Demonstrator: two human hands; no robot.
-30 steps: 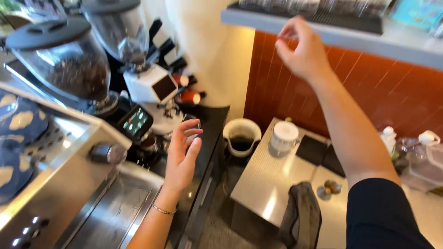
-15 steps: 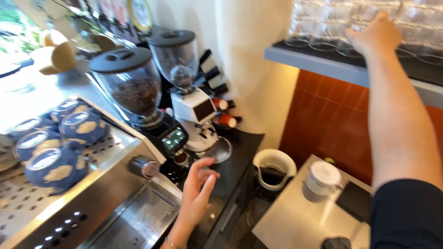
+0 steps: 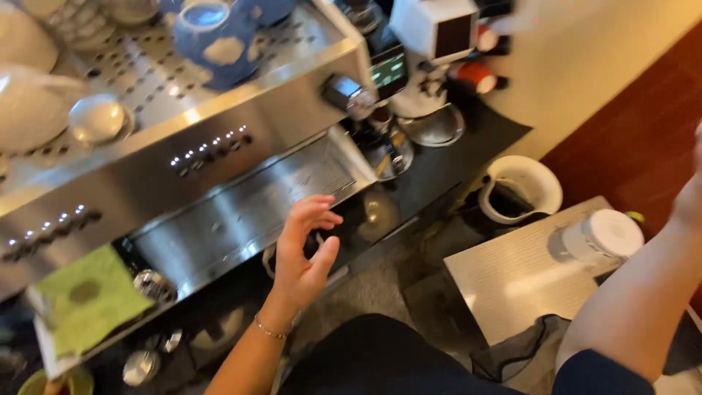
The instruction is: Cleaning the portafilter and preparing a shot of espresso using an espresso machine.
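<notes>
A: What lies at the left of the frame?
B: Upper left, white cups (image 3: 33, 110) and a blue-and-white cup (image 3: 212, 33) stand mouth-up on top of the steel espresso machine (image 3: 219, 146); their contents cannot be told. Lower left, a green cloth (image 3: 88, 296) hangs over the machine's front edge.

A: And at centre?
B: The left hand (image 3: 303, 249) hovers before the drip tray (image 3: 241, 212), just off its front edge. Its fingers (image 3: 311, 208) are spread and curled, gripping nothing. A grinder (image 3: 431, 44) stands at upper centre on the dark tabletop (image 3: 468, 146), with a metal dish (image 3: 437, 126) under it.

A: To the right?
B: A white bin (image 3: 523, 190) holds dark grounds. Beside it, a lidded white container (image 3: 603, 238) sits on a low steel surface (image 3: 512, 281), which is otherwise mostly bare. The right hand (image 3: 691, 197) is blurred and cut by the right edge; whether its fingers are open or closed cannot be told.
</notes>
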